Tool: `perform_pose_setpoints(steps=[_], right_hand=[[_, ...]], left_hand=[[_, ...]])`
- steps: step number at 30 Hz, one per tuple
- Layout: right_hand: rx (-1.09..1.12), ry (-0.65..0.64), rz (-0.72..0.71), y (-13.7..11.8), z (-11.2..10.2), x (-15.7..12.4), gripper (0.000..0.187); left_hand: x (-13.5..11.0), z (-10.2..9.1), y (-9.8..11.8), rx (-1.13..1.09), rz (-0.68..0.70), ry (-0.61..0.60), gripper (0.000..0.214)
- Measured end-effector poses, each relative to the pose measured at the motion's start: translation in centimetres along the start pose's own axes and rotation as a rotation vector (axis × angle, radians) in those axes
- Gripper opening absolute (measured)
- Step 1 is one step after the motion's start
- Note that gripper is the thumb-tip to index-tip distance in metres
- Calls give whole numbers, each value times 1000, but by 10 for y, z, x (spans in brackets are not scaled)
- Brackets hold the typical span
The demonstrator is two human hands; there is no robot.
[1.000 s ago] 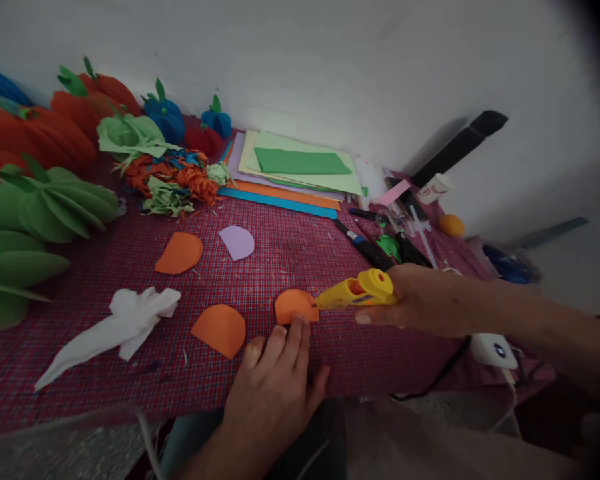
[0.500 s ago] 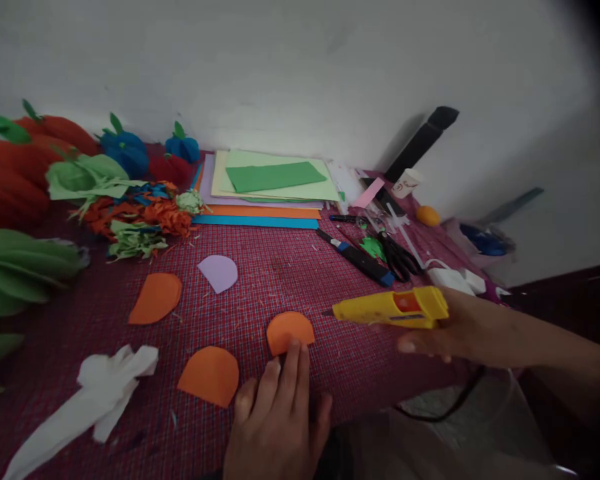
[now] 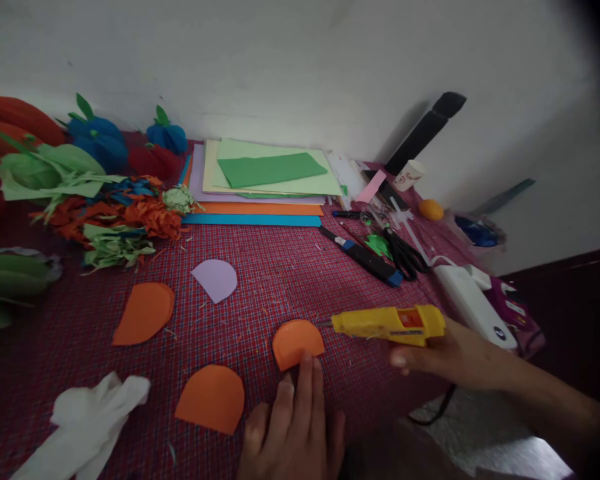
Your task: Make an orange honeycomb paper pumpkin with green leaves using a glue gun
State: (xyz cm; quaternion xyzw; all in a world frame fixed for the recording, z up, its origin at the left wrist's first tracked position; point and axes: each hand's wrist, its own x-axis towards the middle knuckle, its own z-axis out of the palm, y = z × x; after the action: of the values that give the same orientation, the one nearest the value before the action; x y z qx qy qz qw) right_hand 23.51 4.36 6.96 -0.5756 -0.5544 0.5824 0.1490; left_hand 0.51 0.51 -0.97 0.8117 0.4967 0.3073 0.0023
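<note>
Near the table's front edge, the left hand (image 3: pixel 294 427) lies palm down, fingers close together and gripping nothing, their tips pressing the lower edge of a half-round orange paper piece (image 3: pixel 296 339). The right hand (image 3: pixel 455 353) is wrapped round a yellow hot-glue gun (image 3: pixel 387 323), its nozzle just beside the paper's right end; whether they touch, I cannot tell. This looks like the gluing step, the sheet held steady for a bead. The next move would call for a fine nozzle angle, clear of those fingertips. Farther left lie two more orange pieces (image 3: pixel 213 399) and a lilac one (image 3: pixel 217 279); beyond, stacked coloured sheets (image 3: pixel 273 170).
</note>
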Motion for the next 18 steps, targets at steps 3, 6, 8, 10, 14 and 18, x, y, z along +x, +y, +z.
perform_pose_setpoints(steps=[3,6,8,10,14,18], right_hand=[[-30,39,-4,4,0,2,15],[-72,46,22,5,1,3,20],[-108,29,37,2,2,3,22],[-144,26,47,-3,2,3,20],[-155,53,59,-10,2,1,17],[-135,51,52,-9,0,0,17]], left_hand=[[0,0,0,15,2,-4,40],[1,0,0,19,-13,-13,38],[2,-1,0,21,-10,-11,38],[2,-1,0,28,2,-12,41],[2,0,1,21,-13,-13,40],[3,-1,1,7,-22,-32,34]])
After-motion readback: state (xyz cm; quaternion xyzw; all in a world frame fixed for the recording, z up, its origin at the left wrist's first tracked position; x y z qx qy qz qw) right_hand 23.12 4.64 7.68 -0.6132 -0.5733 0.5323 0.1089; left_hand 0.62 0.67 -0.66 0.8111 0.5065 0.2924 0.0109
